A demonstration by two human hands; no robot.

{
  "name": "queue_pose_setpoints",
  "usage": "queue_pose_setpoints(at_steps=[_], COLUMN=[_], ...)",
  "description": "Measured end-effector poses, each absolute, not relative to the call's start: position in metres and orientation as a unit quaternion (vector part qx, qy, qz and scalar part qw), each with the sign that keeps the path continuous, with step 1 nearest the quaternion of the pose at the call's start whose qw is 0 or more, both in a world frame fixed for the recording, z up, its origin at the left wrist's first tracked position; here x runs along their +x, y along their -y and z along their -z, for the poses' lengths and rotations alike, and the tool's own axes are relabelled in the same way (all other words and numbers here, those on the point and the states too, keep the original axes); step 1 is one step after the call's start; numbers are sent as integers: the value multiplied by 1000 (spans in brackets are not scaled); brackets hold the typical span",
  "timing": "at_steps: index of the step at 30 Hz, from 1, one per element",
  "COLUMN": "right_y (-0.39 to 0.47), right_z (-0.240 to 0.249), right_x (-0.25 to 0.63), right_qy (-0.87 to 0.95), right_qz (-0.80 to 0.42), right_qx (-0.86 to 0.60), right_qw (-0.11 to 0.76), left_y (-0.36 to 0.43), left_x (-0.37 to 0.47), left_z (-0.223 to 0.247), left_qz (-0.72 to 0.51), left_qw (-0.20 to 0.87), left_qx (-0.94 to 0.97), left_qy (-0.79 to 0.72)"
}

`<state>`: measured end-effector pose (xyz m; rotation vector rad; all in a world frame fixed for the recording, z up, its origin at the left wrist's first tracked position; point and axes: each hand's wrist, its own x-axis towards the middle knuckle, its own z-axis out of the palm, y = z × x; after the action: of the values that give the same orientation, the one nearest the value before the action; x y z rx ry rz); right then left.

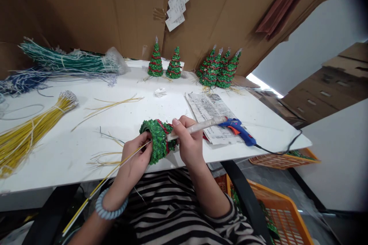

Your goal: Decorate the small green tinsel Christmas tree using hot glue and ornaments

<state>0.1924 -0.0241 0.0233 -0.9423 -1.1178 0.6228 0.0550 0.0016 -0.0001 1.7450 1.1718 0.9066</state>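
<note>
A small green Christmas tree (158, 143) with a red garland lies on its side between my hands, over the table's front edge, its hollow base facing left. My left hand (137, 153) is closed on the rim of that base, fingertips partly inside. Yellow and white wires (107, 176) run from these fingers down to the lower left. In my right hand (190, 139) is a long whitish stick (207, 123), gripped between thumb and fingers. Its left end meets the side of the tree; whether it goes in, I cannot tell.
A blue glue gun (240, 130) rests by a folded newspaper (214, 115), its cord running right. Finished trees (155, 61) stand at the back. Yellow wire bundles (40, 130) and green wire bundles (74, 59) lie left. Below right is an orange crate (283, 199).
</note>
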Motion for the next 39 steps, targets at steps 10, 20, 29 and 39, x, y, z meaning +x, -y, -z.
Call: queue_pose_setpoints(at_steps=[10,20,29,39], right_y=[23,23,23,24], right_z=[-27,-26,-26,-28], right_x=[194,194,193,193], right_qy=[509,500,503,504], right_qz=[-274,-281,-290,-296], right_qx=[-437,-445,-436,-448], right_qw=[689,688,688,676], left_y=[-2,-1,-2,-1], left_x=[54,55,54,53], left_z=[-2,-3,-2,-1], left_qz=[-363,-366,-361,-368], left_qw=[409,405,410,405], left_qx=[696,698,699,698], left_qy=[-465,-464,-462,-461])
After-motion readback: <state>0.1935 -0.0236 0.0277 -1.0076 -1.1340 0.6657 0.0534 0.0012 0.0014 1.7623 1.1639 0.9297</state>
